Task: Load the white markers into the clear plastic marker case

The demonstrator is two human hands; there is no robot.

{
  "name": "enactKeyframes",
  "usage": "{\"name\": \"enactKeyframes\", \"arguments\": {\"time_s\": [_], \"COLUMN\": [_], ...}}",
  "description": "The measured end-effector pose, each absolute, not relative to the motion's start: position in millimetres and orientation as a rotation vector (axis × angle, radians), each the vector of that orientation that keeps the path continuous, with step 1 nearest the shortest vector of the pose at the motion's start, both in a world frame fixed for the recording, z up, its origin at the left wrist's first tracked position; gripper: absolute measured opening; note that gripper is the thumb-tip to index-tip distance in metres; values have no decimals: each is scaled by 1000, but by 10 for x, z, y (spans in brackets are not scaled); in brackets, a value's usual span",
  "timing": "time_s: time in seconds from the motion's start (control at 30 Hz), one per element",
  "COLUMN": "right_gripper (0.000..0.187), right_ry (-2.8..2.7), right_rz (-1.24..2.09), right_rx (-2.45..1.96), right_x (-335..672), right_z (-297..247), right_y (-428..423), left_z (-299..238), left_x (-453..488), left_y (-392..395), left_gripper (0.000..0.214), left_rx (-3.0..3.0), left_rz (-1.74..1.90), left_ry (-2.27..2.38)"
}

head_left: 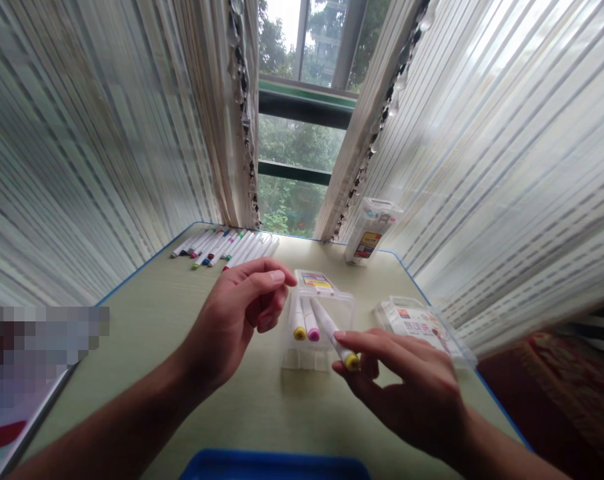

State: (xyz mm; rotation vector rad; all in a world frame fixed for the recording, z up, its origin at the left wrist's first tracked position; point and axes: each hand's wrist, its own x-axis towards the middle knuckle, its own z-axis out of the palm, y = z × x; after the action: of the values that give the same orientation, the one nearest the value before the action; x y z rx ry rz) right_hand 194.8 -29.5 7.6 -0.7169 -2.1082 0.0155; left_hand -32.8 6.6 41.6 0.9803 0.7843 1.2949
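Observation:
A clear plastic marker box [302,357] lies open on the pale green table [147,320], with two white markers [305,321] inside, one yellow-capped and one pink-capped. My right hand [407,387] pinches a third white marker with a yellow cap [338,340], its far end resting in the box. My left hand [237,317] hovers just left of the box, its fingers loosely curled with nothing in them.
A row of several white markers [222,247] lies at the far left by the curtain. A clear box [371,230] stands upright at the back right. Another clear box [422,327] lies flat to the right. A blue tray edge [275,465] shows nearest me. Striped curtains flank the window.

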Motion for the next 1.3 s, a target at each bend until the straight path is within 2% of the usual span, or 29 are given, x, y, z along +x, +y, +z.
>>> {"name": "enactKeyframes", "arguments": {"time_s": [0.27,0.83,1.3], "right_gripper": [15,34,32], "right_ry": [-2128,-2220,-2176], "right_rz": [25,-27,-184], "right_rx": [-726,-808,-867], "right_x": [1926,1926,1907], "right_z": [21,-35,5], "right_y": [-243,-243,-300], "left_z": [419,392,388], "left_x": [-324,-324,-333], "left_y": [53,61,64], "left_gripper": [11,11,11], "left_rx": [987,1008,1037], "left_rz": [1277,1272,1268], "left_ry": [798,791,817]}}
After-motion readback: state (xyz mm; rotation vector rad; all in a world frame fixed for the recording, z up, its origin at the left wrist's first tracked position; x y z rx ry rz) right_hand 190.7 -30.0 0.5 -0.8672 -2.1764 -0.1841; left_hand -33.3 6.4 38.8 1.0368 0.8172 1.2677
